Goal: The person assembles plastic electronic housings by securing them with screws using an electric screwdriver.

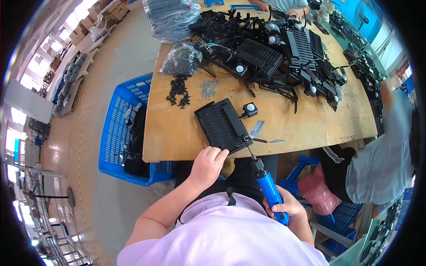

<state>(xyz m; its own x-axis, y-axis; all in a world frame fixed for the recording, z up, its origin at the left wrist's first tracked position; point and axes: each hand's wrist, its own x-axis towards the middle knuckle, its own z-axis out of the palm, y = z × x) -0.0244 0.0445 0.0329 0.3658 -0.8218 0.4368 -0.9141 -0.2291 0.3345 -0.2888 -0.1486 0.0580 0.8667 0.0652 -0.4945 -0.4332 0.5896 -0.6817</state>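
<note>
A black finned floodlight housing (222, 122) lies on the table near its front edge, with a small sensor block (250, 109) at its upper right. A white label (257, 128) and a short cable with coloured wire ends (277, 140) stick out at its right side. My left hand (208, 166) rests on the housing's lower left edge, fingers closed over it. In my right hand (286, 203) is a blue electric screwdriver (268, 188), fingers wrapped round its body. Its bit points up to the housing's lower right corner, at a round fitting there.
Black screws (179, 91) and small silver washers (208, 89) lie in piles behind the housing. Further back is a heap of black floodlights and brackets (262, 57), beside plastic bags (181, 59). A blue crate (126, 128) stands left of the table. Co-workers sit at right (379, 164) and far side.
</note>
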